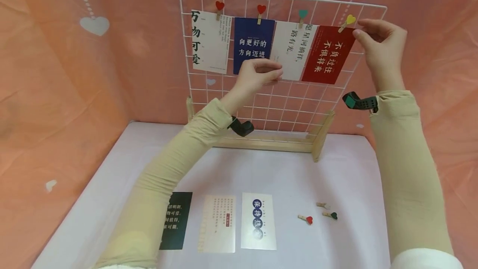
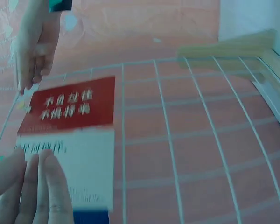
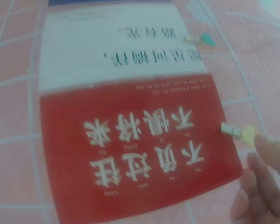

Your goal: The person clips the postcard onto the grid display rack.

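My right hand [image 1: 386, 47] is at the upper right of the wire grid, its thumb and fingertips beside a yellow heart clothespin [image 1: 350, 20]. That clothespin sits on the top edge of a red card [image 1: 328, 55], which hangs slightly tilted. No object shows between the right fingertips. In front of the blue card [image 1: 254, 38] and a white card [image 1: 289, 49], my left hand [image 1: 257, 76] hovers with loosely bent fingers, holding nothing. The right wrist view shows the thumb close to the yellow heart [image 3: 248, 134], above the other bent fingers.
The white wire grid [image 1: 284, 107] stands on a wooden base [image 1: 269, 144]. Another white card [image 1: 210, 40] hangs at its left. On the table lie a dark green card [image 1: 177, 219], a cream card [image 1: 218, 223], a white card [image 1: 258, 221] and loose clothespins [image 1: 306, 219].
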